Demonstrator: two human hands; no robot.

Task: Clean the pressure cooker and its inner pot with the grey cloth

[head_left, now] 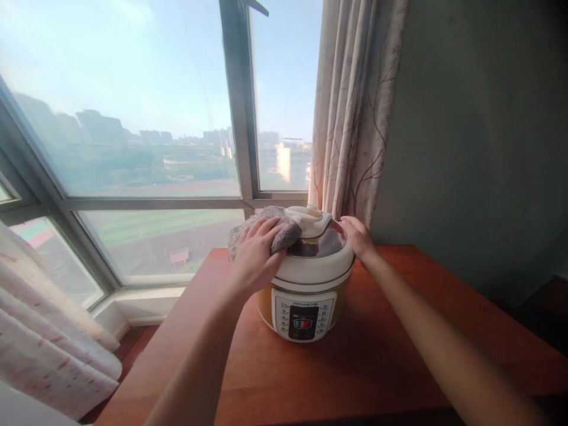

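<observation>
My two bare forearms reach out from the bottom of the view over the reddish wooden table (pixel 390 361), which fills the near ground and gives the cooker a flat, steady footing. My left hand (pixel 255 254) lies palm down on a grey cloth (pixel 266 228), fingers spread fairly wide and flattened so the whole hand presses the cloth against the left side of the lid; it is pressing rather than gripping, with nothing pinched between the fingertips. My right hand (pixel 358 235) rests on the opposite rim of the lid, fingers curled loosely over its edge and holding nothing else, which I judge is there to brace the pot so it does not slide or turn under the push of the other hand. The electric pressure cooker (pixel 306 296) stands upright toward the far middle of the table, its control panel facing me, its cream lid (pixel 317 260) seated on top with the handle across the dark centre. Behind it is the large window (pixel 133 148), and just to the right a patterned curtain (pixel 355 106) hangs against a grey wall (pixel 479 130). A second curtain (pixel 48 337) shows at the lower left.
</observation>
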